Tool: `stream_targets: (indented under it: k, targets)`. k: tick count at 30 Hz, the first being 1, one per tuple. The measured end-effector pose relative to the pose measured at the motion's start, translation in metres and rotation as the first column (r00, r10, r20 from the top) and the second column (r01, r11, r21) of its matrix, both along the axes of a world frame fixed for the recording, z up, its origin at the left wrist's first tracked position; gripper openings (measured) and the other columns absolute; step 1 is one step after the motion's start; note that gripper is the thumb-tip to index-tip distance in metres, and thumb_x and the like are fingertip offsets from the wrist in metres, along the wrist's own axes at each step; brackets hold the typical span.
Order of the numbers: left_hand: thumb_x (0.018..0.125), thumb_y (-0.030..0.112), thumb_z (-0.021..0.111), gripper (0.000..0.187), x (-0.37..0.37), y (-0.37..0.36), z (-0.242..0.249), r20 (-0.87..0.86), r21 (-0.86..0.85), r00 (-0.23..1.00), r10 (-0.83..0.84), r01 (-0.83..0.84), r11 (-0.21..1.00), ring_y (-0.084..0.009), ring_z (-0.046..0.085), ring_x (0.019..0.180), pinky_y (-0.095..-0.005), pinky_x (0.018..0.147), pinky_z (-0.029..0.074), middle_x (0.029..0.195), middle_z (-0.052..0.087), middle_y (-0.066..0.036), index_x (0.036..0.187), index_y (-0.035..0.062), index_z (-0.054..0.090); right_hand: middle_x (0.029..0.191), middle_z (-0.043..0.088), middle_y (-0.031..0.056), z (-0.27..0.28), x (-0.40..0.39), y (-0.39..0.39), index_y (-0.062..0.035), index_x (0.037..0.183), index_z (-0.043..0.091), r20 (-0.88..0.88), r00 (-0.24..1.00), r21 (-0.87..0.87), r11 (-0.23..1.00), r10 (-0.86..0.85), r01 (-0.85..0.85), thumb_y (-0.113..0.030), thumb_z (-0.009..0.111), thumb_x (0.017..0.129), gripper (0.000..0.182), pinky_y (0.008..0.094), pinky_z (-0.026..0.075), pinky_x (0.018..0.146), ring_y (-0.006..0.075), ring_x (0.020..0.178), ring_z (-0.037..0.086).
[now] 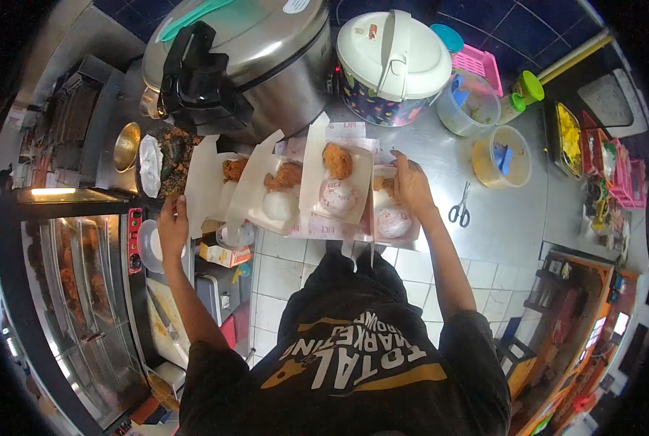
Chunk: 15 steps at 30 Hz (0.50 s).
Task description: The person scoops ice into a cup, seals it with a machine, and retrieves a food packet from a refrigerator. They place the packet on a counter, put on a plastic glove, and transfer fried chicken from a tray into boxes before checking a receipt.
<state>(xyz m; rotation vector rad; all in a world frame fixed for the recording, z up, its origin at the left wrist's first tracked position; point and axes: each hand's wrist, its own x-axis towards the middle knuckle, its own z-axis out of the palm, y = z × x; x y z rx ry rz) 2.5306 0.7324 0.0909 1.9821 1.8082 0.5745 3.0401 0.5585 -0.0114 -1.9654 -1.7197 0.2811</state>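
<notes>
Several white paper food boxes (312, 178) stand in a row at the counter's front edge, their lids up. Fried chicken (337, 160) lies in them beside round paper-wrapped portions (338, 196), some printed "RICE". My right hand (412, 187) is at the far right box (412, 233), fingers closed over its upper right edge. At the row's other end, my left hand (172, 221) has its fingers stretched upward, close beside the leftmost box's raised lid (202, 180). A dark crumb-covered tray (173, 156) with white paper on it lies just beyond those fingertips.
Behind the boxes stand a large steel cooker (281, 80) and a white-lidded rice cooker (386, 102). Scissors (460, 206) and plastic tubs (500, 174) are on the steel counter at right. A glass display cabinet (77, 291) and a knife (162, 312) are at left.
</notes>
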Motion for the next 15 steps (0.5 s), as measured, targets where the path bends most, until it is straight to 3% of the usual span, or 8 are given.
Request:
stream_targets:
  k: [2,3,7,9,10,12,13,15]
  targets:
    - [0.100,0.037,0.049,0.042,0.013,0.004,0.018,-0.045,-0.129,0.998,-0.034,0.028,0.991,-0.0405,0.063,0.103,-0.0431,0.089,0.048,0.109,0.066,-0.026,0.116,-0.0003,0.063,0.104,0.066,0.0231,0.007,-0.002,0.003,0.0030,0.133,0.042,-0.042,0.998,-0.056,0.998,-0.038,0.035,0.000,0.056,0.081,0.054,0.0478,0.049,0.091,0.0393,0.095,0.064]
    - [0.100,0.038,0.048,0.046,0.022,0.007,0.030,-0.135,-0.260,0.990,-0.035,-0.002,0.966,-0.0358,0.063,0.107,-0.0409,0.092,0.047,0.113,0.066,-0.024,0.118,-0.0022,0.062,0.108,0.065,0.0240,0.009,-0.004,0.006,0.0034,0.134,0.041,-0.067,0.996,-0.080,0.995,-0.060,0.054,0.003,0.053,0.080,0.055,0.0479,0.048,0.093,0.0404,0.096,0.064]
    - [0.100,0.040,0.049,0.052,0.001,0.030,-0.013,0.098,-0.289,0.988,-0.120,0.143,0.946,-0.0314,0.064,0.107,-0.0381,0.094,0.046,0.117,0.067,-0.019,0.124,-0.0052,0.059,0.125,0.058,0.0269,0.005,-0.011,0.020,0.0033,0.136,0.040,-0.169,0.982,-0.177,0.983,-0.089,0.058,0.004,0.055,0.080,0.058,0.0470,0.048,0.095,0.0430,0.099,0.063]
    - [0.099,0.043,0.049,0.057,0.001,0.033,-0.019,0.136,-0.298,0.970,-0.201,0.233,0.926,-0.0300,0.062,0.110,-0.0379,0.096,0.045,0.122,0.066,-0.017,0.129,-0.0045,0.057,0.126,0.057,0.0269,0.008,-0.011,0.011,0.0022,0.136,0.042,0.020,0.994,0.097,0.989,-0.111,0.108,0.000,0.057,0.083,0.055,0.0460,0.050,0.091,0.0420,0.099,0.063]
    - [0.099,0.046,0.049,0.059,-0.007,0.039,-0.023,0.305,-0.431,0.942,-0.141,0.268,0.862,-0.0298,0.061,0.112,-0.0379,0.098,0.044,0.125,0.064,-0.016,0.131,-0.0023,0.056,0.127,0.056,0.0268,0.012,-0.011,0.003,0.0017,0.136,0.043,0.112,0.984,0.235,0.966,-0.140,0.111,-0.001,0.059,0.084,0.055,0.0456,0.051,0.089,0.0415,0.100,0.063]
    - [0.098,0.050,0.047,0.063,-0.029,0.051,-0.032,0.572,-0.633,0.818,0.067,0.387,0.670,-0.0295,0.057,0.117,-0.0380,0.100,0.042,0.131,0.060,-0.014,0.137,0.0021,0.053,0.120,0.061,0.0251,0.020,-0.021,-0.033,0.0019,0.134,0.045,-0.006,0.905,0.279,0.868,-0.426,0.411,-0.010,0.060,0.090,0.049,0.0452,0.053,0.084,0.0390,0.099,0.064]
    - [0.097,0.056,0.045,0.067,-0.029,0.059,-0.026,0.650,-0.676,0.748,0.135,0.487,0.553,-0.0261,0.053,0.123,-0.0382,0.103,0.040,0.137,0.056,-0.011,0.143,0.0078,0.048,0.117,0.062,0.0245,0.018,-0.025,-0.055,0.0026,0.134,0.046,-0.053,0.854,0.136,0.843,-0.518,0.520,-0.014,0.060,0.091,0.047,0.0453,0.053,0.083,0.0377,0.097,0.065]
    - [0.098,0.057,0.044,0.067,-0.030,0.069,-0.037,0.677,-0.699,0.685,0.271,0.482,0.528,-0.0248,0.053,0.122,-0.0379,0.103,0.041,0.136,0.056,-0.011,0.143,0.0077,0.048,0.111,0.064,0.0232,0.001,-0.033,-0.101,0.0029,0.131,0.050,-0.016,0.789,-0.143,0.783,-0.614,0.606,-0.022,0.061,0.093,0.046,0.0442,0.053,0.079,0.0348,0.093,0.066]
